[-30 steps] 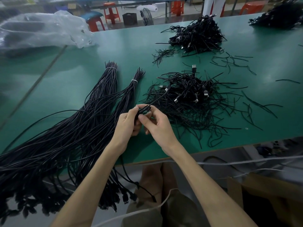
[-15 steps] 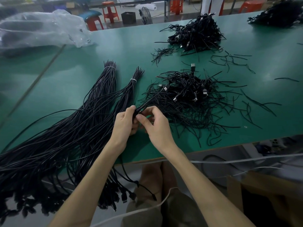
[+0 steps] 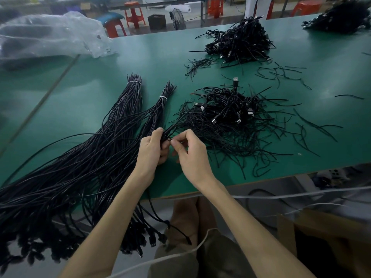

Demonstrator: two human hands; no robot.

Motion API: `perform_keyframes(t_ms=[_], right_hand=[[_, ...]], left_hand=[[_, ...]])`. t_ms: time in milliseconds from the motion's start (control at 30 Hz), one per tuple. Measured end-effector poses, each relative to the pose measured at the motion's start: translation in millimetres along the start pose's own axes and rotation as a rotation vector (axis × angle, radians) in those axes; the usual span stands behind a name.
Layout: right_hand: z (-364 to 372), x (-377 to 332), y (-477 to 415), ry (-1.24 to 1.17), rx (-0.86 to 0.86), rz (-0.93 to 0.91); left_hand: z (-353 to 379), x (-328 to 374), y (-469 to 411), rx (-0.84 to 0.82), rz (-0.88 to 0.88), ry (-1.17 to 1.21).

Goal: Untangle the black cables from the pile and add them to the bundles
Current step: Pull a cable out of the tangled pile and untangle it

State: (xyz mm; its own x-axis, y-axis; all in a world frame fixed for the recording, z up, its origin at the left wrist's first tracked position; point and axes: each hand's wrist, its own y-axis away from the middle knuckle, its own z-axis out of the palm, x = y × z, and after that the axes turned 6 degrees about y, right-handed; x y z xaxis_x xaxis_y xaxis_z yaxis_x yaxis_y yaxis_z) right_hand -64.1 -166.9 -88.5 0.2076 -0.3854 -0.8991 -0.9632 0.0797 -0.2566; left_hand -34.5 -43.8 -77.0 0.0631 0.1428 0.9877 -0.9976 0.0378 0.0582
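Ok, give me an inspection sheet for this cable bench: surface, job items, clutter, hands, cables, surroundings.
Surface: green table, front edge at the person's lap.
Job's things: tangled pile ahead of the hands; two tied bundles to its left, tails hanging over the front edge.
Clutter: short strands scattered around the pile; plastic bag far left; far heap; corner heap.
Hands: left hand grips a cable leading from the pile; right hand pinches it beside the left.
Cables: white cable runs below the table edge.
Surroundings: stools and fan beyond the table; box lower right.
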Motion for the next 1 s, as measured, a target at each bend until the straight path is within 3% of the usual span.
perform_keyframes(t_ms=[1000], right_hand=[[-3.7,1.4,-1.2,-0.089,0.046,0.078]], left_hand=[[-2.5,-2.7,-0.2,-0.075,0.007,-0.095]])
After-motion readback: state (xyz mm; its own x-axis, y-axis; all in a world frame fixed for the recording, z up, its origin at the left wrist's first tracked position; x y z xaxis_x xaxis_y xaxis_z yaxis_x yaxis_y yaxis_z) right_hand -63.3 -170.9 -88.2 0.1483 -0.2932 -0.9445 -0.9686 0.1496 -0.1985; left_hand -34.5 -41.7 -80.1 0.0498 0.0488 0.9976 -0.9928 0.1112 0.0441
